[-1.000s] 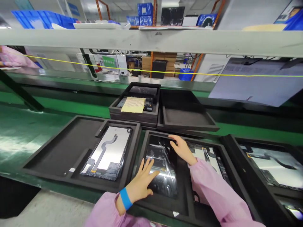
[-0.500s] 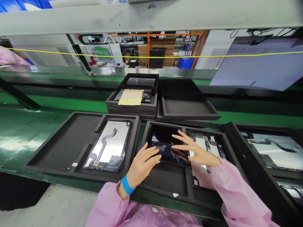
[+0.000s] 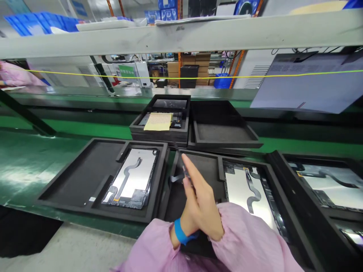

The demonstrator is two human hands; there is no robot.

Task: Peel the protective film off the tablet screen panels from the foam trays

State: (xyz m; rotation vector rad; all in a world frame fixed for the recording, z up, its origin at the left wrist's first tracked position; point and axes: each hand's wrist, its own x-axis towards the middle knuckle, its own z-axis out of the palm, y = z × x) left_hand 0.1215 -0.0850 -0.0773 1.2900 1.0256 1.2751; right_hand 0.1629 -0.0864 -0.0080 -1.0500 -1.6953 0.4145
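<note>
A display panel (image 3: 185, 170) is held up above the middle foam tray (image 3: 198, 156), turned nearly edge-on so that only a thin dark line of it shows. Its grey ribbon cable (image 3: 176, 178) sticks out to the left. My left hand (image 3: 189, 209), with a blue band at the wrist, grips the panel from the left. Against its other side lies my right hand (image 3: 205, 202), fingers stretched and close together; it partly covers the left hand. Another display panel (image 3: 245, 189), with a curved ribbon cable, lies in the right compartment of the same tray.
To the left, a foam tray (image 3: 75, 173) holds a silver-backed panel (image 3: 138, 172). Behind stand stacked trays (image 3: 160, 132) with a yellow sheet (image 3: 159, 121) and another black tray (image 3: 224, 132). More panels (image 3: 331, 185) lie in a tray at the right. A shelf beam (image 3: 181, 37) crosses above.
The panel has come up out of the middle tray's left compartment and turned on edge between my hands. My hands have moved together. The view has tilted slightly upward.
</note>
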